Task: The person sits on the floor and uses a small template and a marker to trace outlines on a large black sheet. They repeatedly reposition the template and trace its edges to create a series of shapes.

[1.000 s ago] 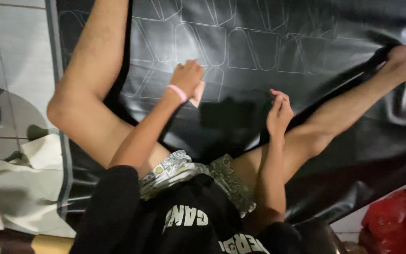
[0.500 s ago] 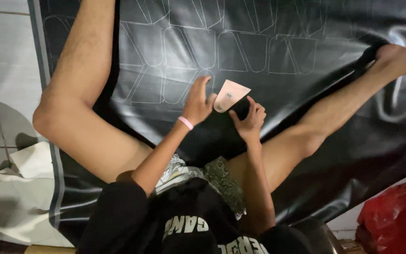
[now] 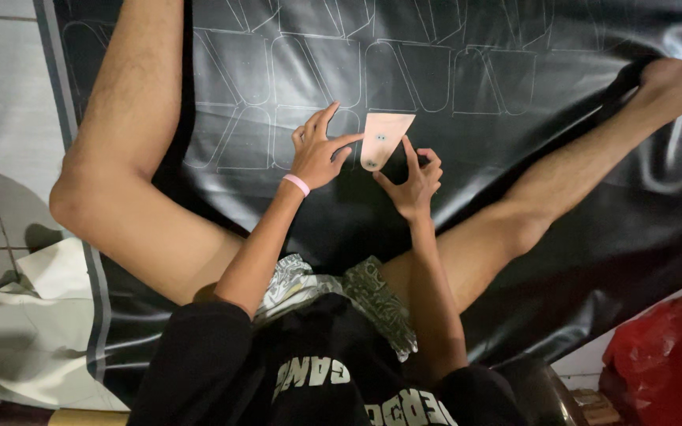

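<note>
Black sheet (image 3: pixel 515 87) underneath, and now both hands have brought the tan template (image 3: pixel 383 139) down flat: left hand (image 3: pixel 319 155) fingertips pressing its edge, right hand (image 3: pixel 414 181) fingers pinching the lower end.

A red plastic bag (image 3: pixel 665 355) sits at the lower right corner of the head view, crumpled and glossy, on the tiled floor just past the edge of the black sheet (image 3: pixel 515 47). What it holds cannot be told. No labels, signs or screens show anywhere else in the view.
</note>
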